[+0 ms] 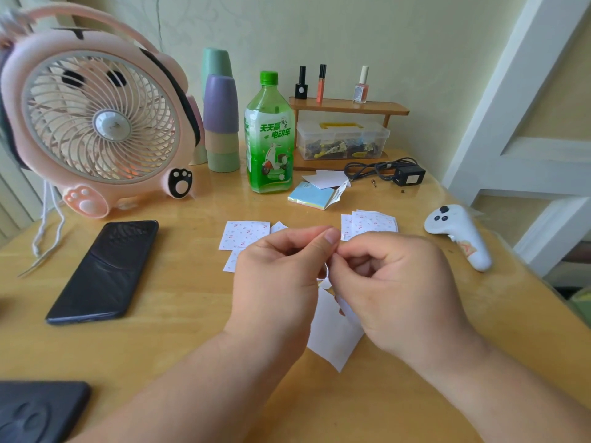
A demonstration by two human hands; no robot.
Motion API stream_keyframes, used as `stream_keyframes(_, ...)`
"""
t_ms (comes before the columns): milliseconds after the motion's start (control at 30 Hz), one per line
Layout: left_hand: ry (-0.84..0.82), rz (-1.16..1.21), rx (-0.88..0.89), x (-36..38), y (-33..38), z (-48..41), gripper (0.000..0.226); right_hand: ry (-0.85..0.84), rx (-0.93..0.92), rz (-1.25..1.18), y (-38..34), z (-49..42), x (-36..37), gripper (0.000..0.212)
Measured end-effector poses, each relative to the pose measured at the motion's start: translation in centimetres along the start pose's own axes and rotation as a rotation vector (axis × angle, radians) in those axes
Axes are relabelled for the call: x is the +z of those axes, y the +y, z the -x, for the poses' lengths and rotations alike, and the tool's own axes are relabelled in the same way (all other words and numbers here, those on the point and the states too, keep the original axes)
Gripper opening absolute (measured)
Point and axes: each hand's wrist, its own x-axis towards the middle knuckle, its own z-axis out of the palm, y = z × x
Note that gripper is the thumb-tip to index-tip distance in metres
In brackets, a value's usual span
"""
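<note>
Over the middle of the wooden table, my left hand and my right hand meet and pinch the top of a small white paper sheet that hangs down between them. The fingers of both hands are curled and hide the paper's upper part. Small patterned paper squares lie flat behind the hands: one group on the left, another stack on the right. A pad of coloured paper lies further back.
A pink fan stands at the back left, with stacked cups and a green bottle beside it. A black phone lies left, a white controller right. Behind are a wooden shelf, a clear box and a charger.
</note>
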Motion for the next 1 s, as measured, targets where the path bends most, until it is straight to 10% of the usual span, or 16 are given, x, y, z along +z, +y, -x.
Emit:
stream_keyframes(500, 0.182, 0.186, -0.279, -1.7, 0.6, -2.2, 0.01, -0.017, -0.363, 0.287, 0.2, 0.5, 0.9, 0.017)
stream_keyframes(667, 0.067, 0.161, -0.322, -1.6, 0.3, -1.8, 0.014, 0.07, 0.076, 0.328, 2.4, -2.3, -3.2, 0.015)
stream_keyframes(933, -0.084, 0.02, -0.326, -1.7, -0.2, -1.3, 0.011, -0.336, 0.614, 0.756, 4.6, -4.1, -6.6, 0.012)
stream_keyframes(1000, -0.103, 0.035, -0.313, -1.7, 0.0, -1.3, 0.01, -0.43, 0.606, 0.806, 5.2, -4.0, -6.2, 0.056)
